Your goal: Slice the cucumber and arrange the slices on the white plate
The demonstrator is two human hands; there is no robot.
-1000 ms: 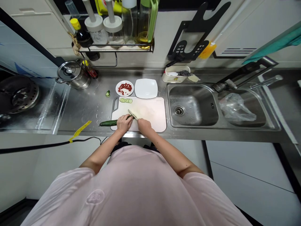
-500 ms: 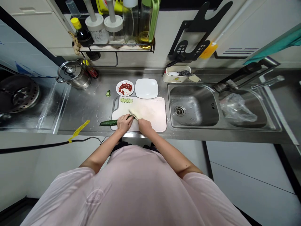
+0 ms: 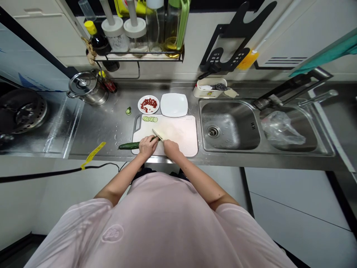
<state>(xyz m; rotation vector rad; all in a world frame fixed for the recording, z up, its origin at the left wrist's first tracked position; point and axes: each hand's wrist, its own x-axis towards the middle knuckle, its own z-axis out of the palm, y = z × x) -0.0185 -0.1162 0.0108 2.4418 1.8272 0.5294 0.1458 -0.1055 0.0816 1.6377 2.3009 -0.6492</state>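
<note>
Long stainless steel counter (image 3: 95, 128) ran across middle of frame; white plastic cutting board (image 3: 178, 130) sat at centre. Dark green cucumber (image 3: 129, 146) lay lengthwise, left to right, over board's lower left edge, far end out on steel. Left hand (image 3: 147, 146) nearer, fingers curled over cucumber, grasping it. Right hand (image 3: 171, 149) clenched around pale-bladed kitchen knife (image 3: 157, 135), blade just beside left fingers.

No lettering can be read; the round logo (image 3: 112, 233) on the pink shirt is too blurred.
</note>
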